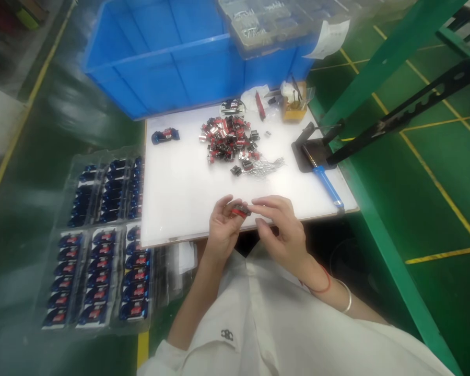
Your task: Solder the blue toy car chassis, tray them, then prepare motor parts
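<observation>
Pinched between the thumb and fingers of my left hand (222, 230) is a small red and black part (241, 210), just over the table's front edge. My right hand (284, 230) comes in from the other side with its fingers stretched out; the fingertips reach the part's right end, and the thumb stands apart. Beyond both hands a pile of similar red, black and silvery parts (227, 136) lies on the white table (180, 193). Thin metal wires (266, 167) are spread at the pile's near right side. A blue and red toy car body (165, 136) lies at the left.
A soldering iron (327, 185) with a blue handle rests in a black stand (313, 154) at the right. Behind are a blue bin (172, 73), a compartment box (254, 47) and a small yellow box (295, 110). Plastic trays (76, 230) of blue car bodies lie left. A green post (391, 57) rises right.
</observation>
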`<move>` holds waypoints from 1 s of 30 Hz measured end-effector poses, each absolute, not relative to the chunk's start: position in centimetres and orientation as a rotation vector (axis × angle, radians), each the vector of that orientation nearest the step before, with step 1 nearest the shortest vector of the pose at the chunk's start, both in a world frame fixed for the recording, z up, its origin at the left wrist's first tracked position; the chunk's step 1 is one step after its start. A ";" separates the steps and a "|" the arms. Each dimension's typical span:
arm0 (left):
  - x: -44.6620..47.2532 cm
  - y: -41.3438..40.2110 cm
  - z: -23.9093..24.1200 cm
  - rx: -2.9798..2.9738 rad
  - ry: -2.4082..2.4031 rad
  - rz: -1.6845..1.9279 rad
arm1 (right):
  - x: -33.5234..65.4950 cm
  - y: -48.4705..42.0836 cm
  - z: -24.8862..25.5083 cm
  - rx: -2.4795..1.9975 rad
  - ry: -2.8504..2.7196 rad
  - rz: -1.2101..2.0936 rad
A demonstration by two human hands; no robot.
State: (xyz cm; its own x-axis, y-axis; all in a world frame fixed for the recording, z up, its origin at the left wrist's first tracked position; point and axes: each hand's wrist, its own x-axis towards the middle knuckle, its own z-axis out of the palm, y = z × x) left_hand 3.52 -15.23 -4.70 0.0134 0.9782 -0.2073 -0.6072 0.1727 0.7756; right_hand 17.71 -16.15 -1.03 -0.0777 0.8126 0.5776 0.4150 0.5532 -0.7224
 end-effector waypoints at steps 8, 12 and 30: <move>3.9 -16.4 -3.6 1.395 1.226 1.263 | 19.0 -15.8 -2.7 -1.184 -1.677 0.653; 4.5 -16.6 -3.3 1.774 1.274 1.305 | 19.5 -15.7 -3.1 -1.286 -1.588 0.799; 6.6 -15.6 -2.9 2.260 1.567 1.304 | 19.0 -14.9 -4.2 -1.284 -0.971 1.215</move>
State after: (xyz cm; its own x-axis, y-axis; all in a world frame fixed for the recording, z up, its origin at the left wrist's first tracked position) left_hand 6.60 -15.62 -2.86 0.1048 0.8047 0.5844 0.7210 -0.4662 0.5126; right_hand 19.04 -14.90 -4.17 0.1488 0.9823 -0.1142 -0.1046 -0.0992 -0.9895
